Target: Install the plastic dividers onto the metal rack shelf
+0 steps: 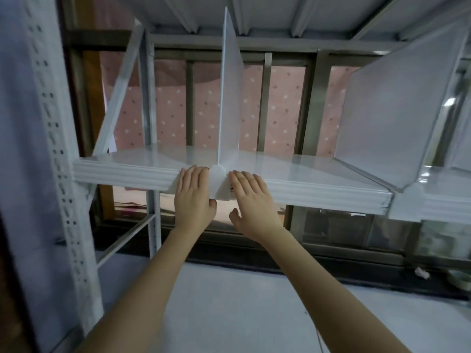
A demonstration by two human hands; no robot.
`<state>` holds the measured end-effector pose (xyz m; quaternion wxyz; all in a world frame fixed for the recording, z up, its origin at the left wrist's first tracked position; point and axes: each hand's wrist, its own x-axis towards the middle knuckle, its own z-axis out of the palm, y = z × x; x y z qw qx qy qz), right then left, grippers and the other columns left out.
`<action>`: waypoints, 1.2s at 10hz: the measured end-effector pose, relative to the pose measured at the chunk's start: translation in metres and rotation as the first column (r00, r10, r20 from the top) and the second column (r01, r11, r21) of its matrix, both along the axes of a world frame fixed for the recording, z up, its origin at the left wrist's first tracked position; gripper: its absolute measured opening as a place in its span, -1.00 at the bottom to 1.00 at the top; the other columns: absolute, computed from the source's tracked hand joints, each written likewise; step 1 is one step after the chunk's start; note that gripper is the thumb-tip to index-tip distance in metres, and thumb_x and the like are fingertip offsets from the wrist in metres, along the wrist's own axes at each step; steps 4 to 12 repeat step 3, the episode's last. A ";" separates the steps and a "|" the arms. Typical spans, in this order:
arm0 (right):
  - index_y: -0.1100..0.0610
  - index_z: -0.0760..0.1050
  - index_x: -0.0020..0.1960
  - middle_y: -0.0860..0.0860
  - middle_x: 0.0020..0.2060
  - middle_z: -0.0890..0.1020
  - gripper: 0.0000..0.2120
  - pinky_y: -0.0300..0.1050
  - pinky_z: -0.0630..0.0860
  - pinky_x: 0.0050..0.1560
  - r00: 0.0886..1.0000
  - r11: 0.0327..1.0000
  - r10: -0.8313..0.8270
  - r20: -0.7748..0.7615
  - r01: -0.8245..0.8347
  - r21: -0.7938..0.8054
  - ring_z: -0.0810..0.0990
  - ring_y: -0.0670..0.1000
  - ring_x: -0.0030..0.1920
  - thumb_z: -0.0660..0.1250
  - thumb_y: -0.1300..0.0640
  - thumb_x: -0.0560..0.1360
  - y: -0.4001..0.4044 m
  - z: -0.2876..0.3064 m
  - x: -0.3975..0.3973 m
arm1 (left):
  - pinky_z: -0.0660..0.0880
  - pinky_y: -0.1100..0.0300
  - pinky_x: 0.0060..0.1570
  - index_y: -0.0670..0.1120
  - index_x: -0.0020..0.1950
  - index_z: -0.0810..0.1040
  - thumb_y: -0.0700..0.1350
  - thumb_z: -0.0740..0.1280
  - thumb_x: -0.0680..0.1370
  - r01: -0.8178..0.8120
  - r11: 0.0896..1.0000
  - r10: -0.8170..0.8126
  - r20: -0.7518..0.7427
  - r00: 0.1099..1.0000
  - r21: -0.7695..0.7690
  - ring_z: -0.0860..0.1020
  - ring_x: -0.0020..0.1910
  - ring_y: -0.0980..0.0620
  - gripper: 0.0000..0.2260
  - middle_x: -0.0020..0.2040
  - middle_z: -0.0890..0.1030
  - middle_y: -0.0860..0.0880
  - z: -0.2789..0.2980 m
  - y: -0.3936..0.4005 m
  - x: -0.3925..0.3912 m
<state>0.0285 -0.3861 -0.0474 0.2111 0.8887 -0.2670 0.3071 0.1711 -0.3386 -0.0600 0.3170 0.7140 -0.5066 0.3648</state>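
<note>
At the shelf's front lip I see the left hand (pixel 194 197) and right hand (pixel 251 200) laid flat with straight fingers, one on each side of the foot clip of a translucent plastic divider (pixel 229 98). It stands upright mid-shelf on the white metal shelf (pixel 122 171). A second divider (pixel 392 118) stands to the right, with a pink dotted curtain (pixel 280 110) behind the rack.

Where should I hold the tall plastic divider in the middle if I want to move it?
Probably hold the middle divider low down by its front clip, coming from the front of the shelf. The panel is thin and stands upright, so it would likely bend higher up. Both hands, left hand and right hand, lie flat either side of that clip.
</note>
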 end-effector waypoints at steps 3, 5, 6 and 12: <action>0.13 -0.19 0.60 0.06 0.58 -0.09 -0.25 0.10 -0.16 0.53 0.972 0.980 -0.140 -0.187 0.164 0.117 -0.14 0.09 0.57 0.19 0.06 0.58 0.027 0.015 -0.027 | 0.21 0.02 0.43 -0.11 0.51 0.11 -0.03 0.38 0.47 -0.228 0.892 0.241 0.017 0.970 0.389 0.23 0.43 -0.10 -0.29 0.47 0.23 -0.12 0.026 0.053 -0.050; 0.13 -0.19 0.60 0.06 0.58 -0.09 -0.25 0.10 -0.16 0.53 0.972 0.980 -0.140 -0.187 0.164 0.117 -0.14 0.09 0.57 0.19 0.06 0.58 0.027 0.015 -0.027 | 0.21 0.02 0.43 -0.11 0.51 0.11 -0.03 0.38 0.47 -0.228 0.892 0.241 0.017 0.970 0.389 0.23 0.43 -0.10 -0.29 0.47 0.23 -0.12 0.026 0.053 -0.050; 0.13 -0.19 0.60 0.06 0.58 -0.09 -0.25 0.10 -0.16 0.53 0.972 0.980 -0.140 -0.187 0.164 0.117 -0.14 0.09 0.57 0.19 0.06 0.58 0.027 0.015 -0.027 | 0.21 0.02 0.43 -0.11 0.51 0.11 -0.03 0.38 0.47 -0.228 0.892 0.241 0.017 0.970 0.389 0.23 0.43 -0.10 -0.29 0.47 0.23 -0.12 0.026 0.053 -0.050; 0.13 -0.19 0.60 0.06 0.58 -0.09 -0.25 0.10 -0.16 0.53 0.972 0.980 -0.140 -0.187 0.164 0.117 -0.14 0.09 0.57 0.19 0.06 0.58 0.027 0.015 -0.027 | 0.21 0.02 0.43 -0.11 0.51 0.11 -0.03 0.38 0.47 -0.228 0.892 0.241 0.017 0.970 0.389 0.23 0.43 -0.10 -0.29 0.47 0.23 -0.12 0.026 0.053 -0.050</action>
